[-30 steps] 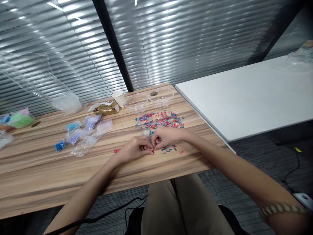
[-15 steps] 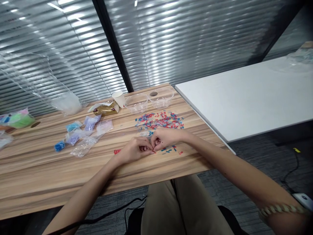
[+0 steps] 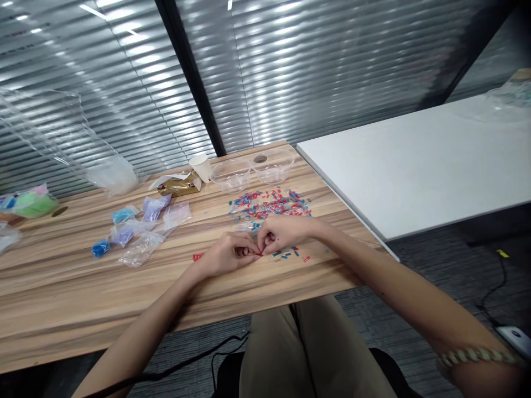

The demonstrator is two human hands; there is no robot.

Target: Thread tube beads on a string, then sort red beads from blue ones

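My left hand (image 3: pixel 232 253) and my right hand (image 3: pixel 277 233) meet fingertip to fingertip just above the table's front part. Both are closed in a pinch. A small red piece (image 3: pixel 261 254) shows between the fingertips; its exact shape is too small to make out. Beneath and beside my right hand lie several loose blue, red and clear pieces (image 3: pixel 286 254). Behind the hands spreads a large scatter of short red, blue and clear pieces (image 3: pixel 274 205). A few red pieces (image 3: pixel 198 257) lie left of my left hand, partly hidden by it.
Two clear round bowls (image 3: pixel 271 168), a paper cup (image 3: pixel 202 167) and a gold packet (image 3: pixel 178 184) stand at the back. Small plastic bags (image 3: pixel 143 247) with blue and purple contents lie to the left. A white table (image 3: pixel 423 166) adjoins on the right.
My right hand has shifted very slightly at the fingertips, and a little more red shows between them. My left hand stays in its pinch at the same place.
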